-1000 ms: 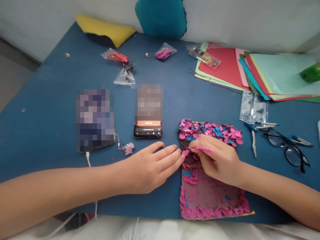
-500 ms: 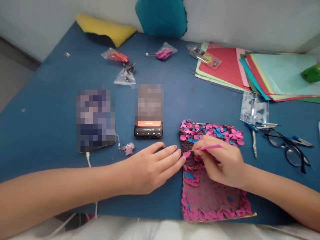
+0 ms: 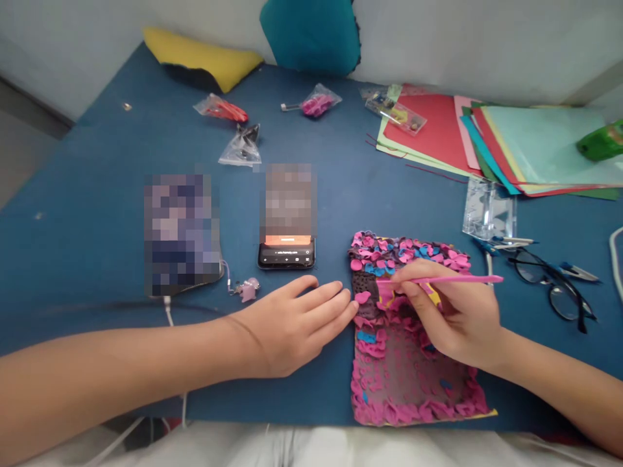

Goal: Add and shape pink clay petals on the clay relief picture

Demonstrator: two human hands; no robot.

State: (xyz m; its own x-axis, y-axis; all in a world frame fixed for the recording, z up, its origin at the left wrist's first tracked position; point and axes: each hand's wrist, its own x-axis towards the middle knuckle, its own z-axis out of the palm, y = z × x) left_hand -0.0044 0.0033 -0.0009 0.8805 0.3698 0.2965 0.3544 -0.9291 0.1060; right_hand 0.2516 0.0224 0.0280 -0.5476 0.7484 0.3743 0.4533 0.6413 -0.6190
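Note:
A rectangular textured panel [image 3: 413, 363], covered in pink, blue and dark clay-like bits, lies on the blue table. Above its middle, my right hand [image 3: 452, 311] pinches a thin pink tool [image 3: 472, 279], whose left end is over the panel's dark patch. Small yellow areas show beside the fingers. My left hand [image 3: 302, 324] rests palm down on the table, fingers spread and holding nothing, its fingertips at the panel's left edge. A loose pink piece [image 3: 362, 297] sits on the dark patch near those fingertips.
A phone [image 3: 287, 256], a blurred tablet-like device [image 3: 182, 233] with a cable and a charm [image 3: 248, 289] lie left. Glasses [image 3: 567, 292], a clear case [image 3: 489, 207] and coloured sheets [image 3: 433, 130] are right. Small plastic bags [image 3: 241, 146] lie farther back.
My right hand has moved a little right, and the pink tool now lies more level, with more of its length showing. My left hand has stayed about where it was.

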